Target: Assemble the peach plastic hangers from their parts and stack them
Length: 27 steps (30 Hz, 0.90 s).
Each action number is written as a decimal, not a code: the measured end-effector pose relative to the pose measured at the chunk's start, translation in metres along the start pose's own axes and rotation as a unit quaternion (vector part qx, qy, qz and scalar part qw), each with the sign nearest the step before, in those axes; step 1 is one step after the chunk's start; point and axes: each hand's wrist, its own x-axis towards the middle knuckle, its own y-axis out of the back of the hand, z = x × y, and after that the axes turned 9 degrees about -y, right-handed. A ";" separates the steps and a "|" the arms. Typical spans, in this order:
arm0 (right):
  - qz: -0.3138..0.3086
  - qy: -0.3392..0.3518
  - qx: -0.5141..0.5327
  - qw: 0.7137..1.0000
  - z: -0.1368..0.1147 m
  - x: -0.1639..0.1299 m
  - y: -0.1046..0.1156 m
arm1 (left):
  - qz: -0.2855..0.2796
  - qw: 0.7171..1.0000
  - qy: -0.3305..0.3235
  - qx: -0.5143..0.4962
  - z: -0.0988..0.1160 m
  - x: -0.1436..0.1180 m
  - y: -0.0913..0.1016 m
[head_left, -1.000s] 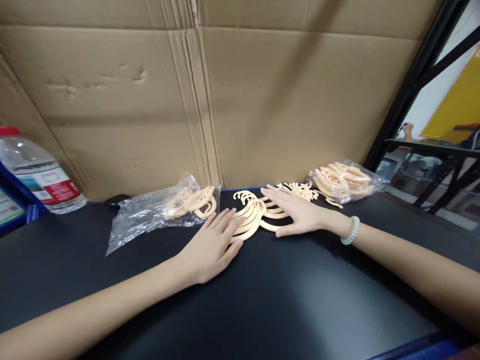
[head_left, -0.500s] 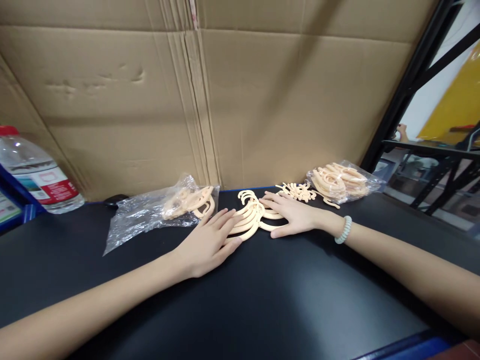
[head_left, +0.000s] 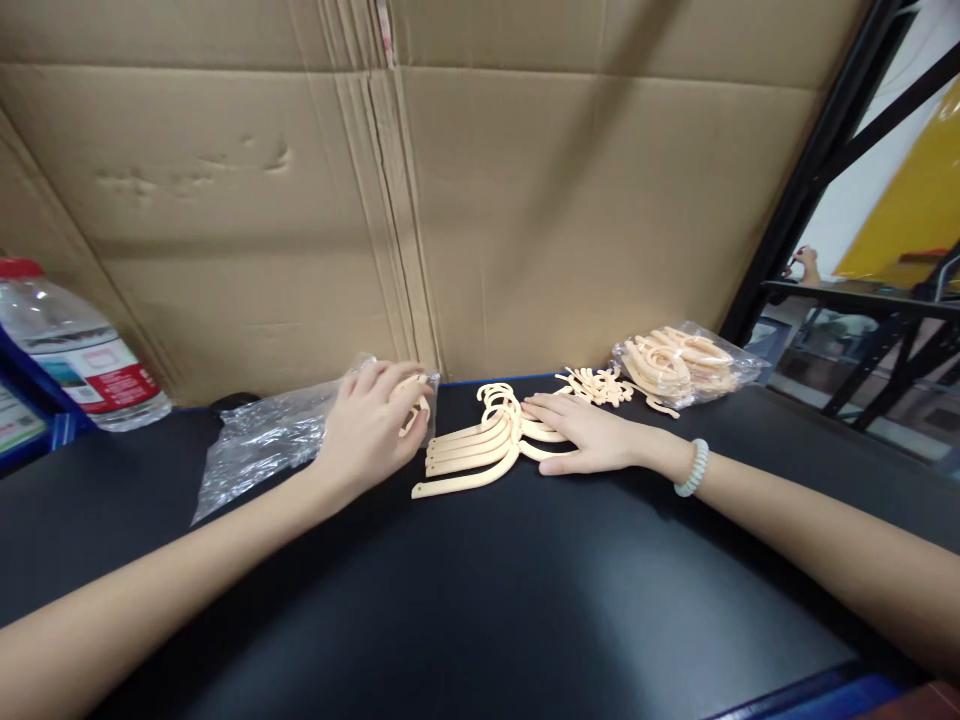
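Note:
Several cream clothes hangers (head_left: 472, 465) lie in an overlapping stack on the black table, hooks toward the back and curved arms fanned to both sides. My right hand (head_left: 581, 435) rests flat over their right arms, fingers stretched out. To the left, my left hand (head_left: 371, 420) is over a clear plastic bag (head_left: 262, 435), with its fingers curved and its thumb apart. Cream pieces (head_left: 412, 410) in the bag show beside the fingers; I cannot tell whether the hand touches them. The left arms of the stacked hangers are uncovered, with small holes at their ends.
Behind my right hand lies a pile of small cream pieces (head_left: 596, 385). A filled plastic bag (head_left: 679, 365) of cream parts sits farther right. A water bottle (head_left: 90, 355) stands at the far left. Cardboard (head_left: 600, 220) walls the back; a black metal frame (head_left: 810, 190) rises at right.
My left hand has left the hangers' left arms and moved left and back over the plastic bag. My right hand stays on the stack.

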 end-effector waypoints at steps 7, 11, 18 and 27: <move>-0.008 -0.007 -0.002 1.000 -0.002 0.000 0.000 | -0.130 0.985 0.100 0.060 -0.041 0.000 0.013; -0.009 -0.010 0.003 1.000 -0.003 0.000 0.001 | -0.104 0.993 0.053 0.011 -0.042 0.004 0.015; -0.008 -0.017 0.014 1.000 -0.005 -0.001 0.002 | -0.110 0.980 -0.082 -0.142 -0.015 0.005 0.000; -0.011 -0.018 0.014 1.000 -0.006 -0.001 0.003 | -0.160 0.975 -0.056 -0.143 -0.026 -0.008 -0.019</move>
